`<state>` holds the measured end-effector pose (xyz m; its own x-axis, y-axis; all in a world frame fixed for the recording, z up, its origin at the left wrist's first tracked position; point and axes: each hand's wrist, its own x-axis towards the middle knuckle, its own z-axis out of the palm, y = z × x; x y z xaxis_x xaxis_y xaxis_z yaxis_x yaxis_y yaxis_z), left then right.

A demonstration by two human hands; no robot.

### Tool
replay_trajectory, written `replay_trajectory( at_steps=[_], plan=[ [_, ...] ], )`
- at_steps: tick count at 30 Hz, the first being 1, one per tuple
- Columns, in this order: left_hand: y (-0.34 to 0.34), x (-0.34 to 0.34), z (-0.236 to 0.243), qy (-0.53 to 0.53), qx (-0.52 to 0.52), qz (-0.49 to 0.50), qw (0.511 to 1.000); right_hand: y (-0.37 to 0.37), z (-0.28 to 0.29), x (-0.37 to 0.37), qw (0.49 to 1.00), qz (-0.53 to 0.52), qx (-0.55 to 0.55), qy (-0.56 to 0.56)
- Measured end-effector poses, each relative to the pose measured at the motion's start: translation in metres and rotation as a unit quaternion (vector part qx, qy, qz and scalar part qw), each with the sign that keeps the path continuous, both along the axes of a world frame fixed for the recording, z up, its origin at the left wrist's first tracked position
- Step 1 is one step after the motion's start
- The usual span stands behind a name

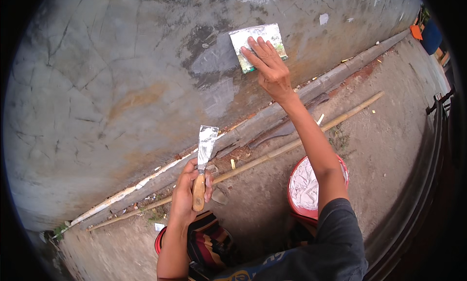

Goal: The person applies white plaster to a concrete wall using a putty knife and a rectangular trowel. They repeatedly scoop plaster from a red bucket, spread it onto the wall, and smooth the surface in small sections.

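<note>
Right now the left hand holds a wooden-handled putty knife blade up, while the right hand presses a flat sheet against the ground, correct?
Not quite. The head view shows the right hand pressing the flat sheet against the wall, not the ground. The left hand does hold the putty knife blade up.

Both forearms were left bare. A dark charcoal short sleeve (pixel 340 232) was worn on the right arm, ending just above the elbow. Lower down, a dark garment with a blue and yellow printed patch (pixel 253 271) was seen, beside cloth striped in red, yellow and black (pixel 209 239).
</note>
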<state>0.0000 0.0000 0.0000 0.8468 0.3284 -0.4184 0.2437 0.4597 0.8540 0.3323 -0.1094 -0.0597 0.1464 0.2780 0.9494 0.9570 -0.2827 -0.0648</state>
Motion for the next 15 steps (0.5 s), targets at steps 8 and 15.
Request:
replay_trajectory(
  at_steps=[8, 15],
  plan=[
    [-0.004, 0.000, -0.008, 0.017, -0.018, 0.025, 0.999, -0.030, -0.089, -0.031, 0.987, 0.038, -0.129, 0.089],
    [-0.001, 0.006, -0.015, -0.002, -0.010, 0.007, 1.000, -0.011, 0.008, -0.004, 0.999, -0.008, 0.047, 0.014]
  ],
)
